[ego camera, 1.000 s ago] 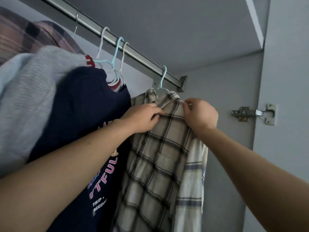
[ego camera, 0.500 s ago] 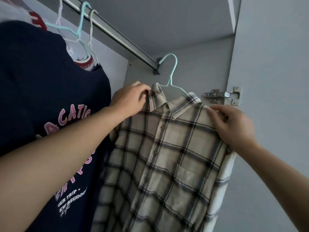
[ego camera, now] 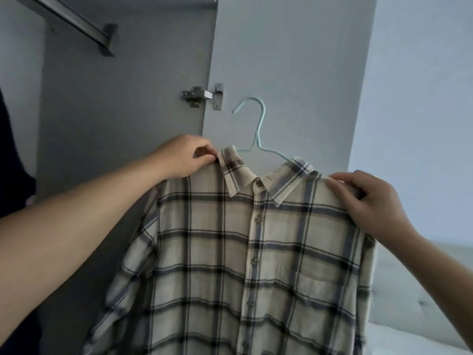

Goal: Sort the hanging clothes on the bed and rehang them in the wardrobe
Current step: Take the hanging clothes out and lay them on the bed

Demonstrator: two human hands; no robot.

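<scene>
Beige cotton-like cloth crossed with dark and blue checks fills the lower middle of the view: a plaid shirt (ego camera: 250,252), buttoned up, hanging on a pale blue hanger (ego camera: 256,134) whose hook stands free in the air in front of the wardrobe door (ego camera: 281,60), not on the rail (ego camera: 69,19).

The left hand (ego camera: 183,160) reaches in from the lower left, forearm stretched upward, and its fingers are curled tightly, pinching the shirt's shoulder just beside the collar. The right hand (ego camera: 368,201) comes from the lower right with the wrist bent; its fingers are bent over the other shoulder seam, thumb in front, clamped on the cloth and whatever lies under it. Between the two hands the shirt is held spread flat, facing the person, its chest pocket low on the right.

Behind it, a metal hinge (ego camera: 202,97) joins the door to the grey wardrobe side. The rail ends at a bracket in the upper left corner. A dark garment (ego camera: 12,155) shows at the far left edge. A pale bed (ego camera: 419,303) lies at the lower right.
</scene>
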